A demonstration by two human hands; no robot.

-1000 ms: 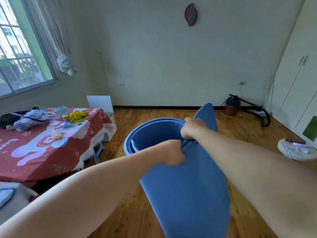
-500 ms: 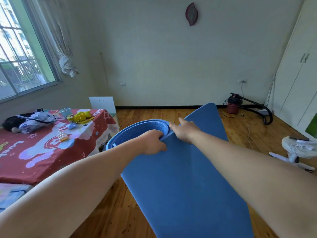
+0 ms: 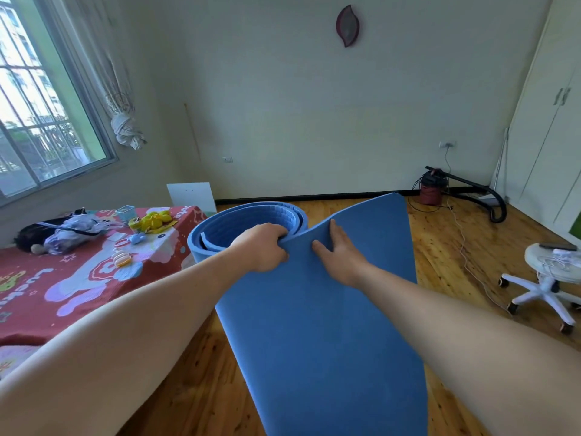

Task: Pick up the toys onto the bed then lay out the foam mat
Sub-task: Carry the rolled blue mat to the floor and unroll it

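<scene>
Our left hand (image 3: 262, 247) is clenched on the blue foam mat (image 3: 320, 335) edge by the roll, right hand (image 3: 341, 250) spread flat at its 3 o'clock, probably so it won't curl back. The mat stands half-unrolled over the wood floor (image 3: 456, 247); toys (image 3: 151, 220) sit on the bed (image 3: 63, 297) at 9 o'clock.

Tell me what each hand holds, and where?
Left hand grips the blue mat at its top edge, beside the roll. Right hand lies flat on the unrolled sheet, not gripping.
</scene>
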